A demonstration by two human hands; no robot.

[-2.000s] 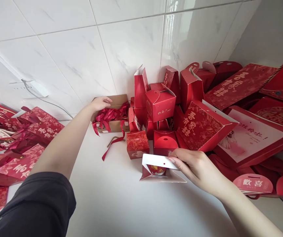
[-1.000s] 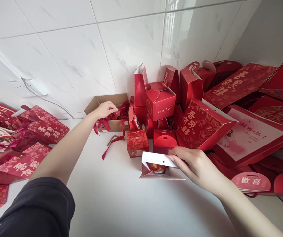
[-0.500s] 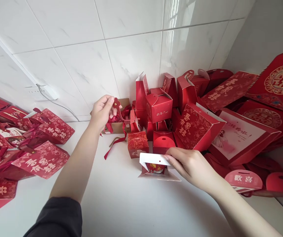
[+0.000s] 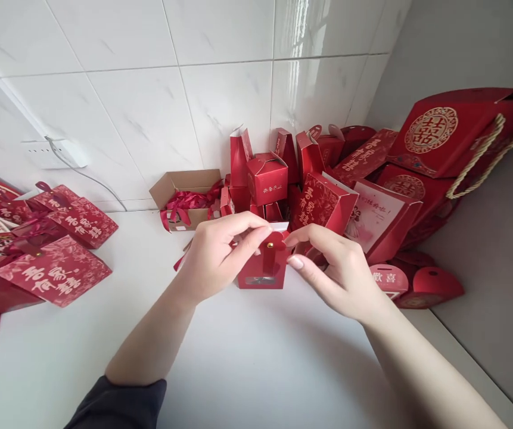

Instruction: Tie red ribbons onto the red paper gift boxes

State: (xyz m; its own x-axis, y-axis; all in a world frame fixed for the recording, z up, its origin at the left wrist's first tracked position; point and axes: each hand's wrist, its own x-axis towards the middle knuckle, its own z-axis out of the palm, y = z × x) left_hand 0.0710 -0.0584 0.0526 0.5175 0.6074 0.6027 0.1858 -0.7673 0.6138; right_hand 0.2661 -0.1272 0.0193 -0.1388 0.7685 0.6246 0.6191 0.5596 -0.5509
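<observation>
A small red gift box (image 4: pixel 261 281) with a clear window stands upright on the white table. A dark red strap (image 4: pixel 270 256) with a gold stud hangs over its front, near the top. My left hand (image 4: pixel 224 250) pinches the strap's upper end at the box's top left. Just right of the box top is my right hand (image 4: pixel 334 268), its thumb and forefinger apart with nothing between them. A white inner flap (image 4: pixel 279 226) shows at the top behind the strap.
Several red boxes (image 4: pixel 267 179) are piled behind and to the right. An open cardboard box (image 4: pixel 185 221) holds red ribbons at the back. More red boxes (image 4: pixel 57 271) lie at the left. A large bag with rope handles (image 4: pixel 450 140) is at the right.
My left hand has brought the strap right and down to the box. The box now stands with its windowed front showing. My right hand has let go of its flap. The view has shifted.
</observation>
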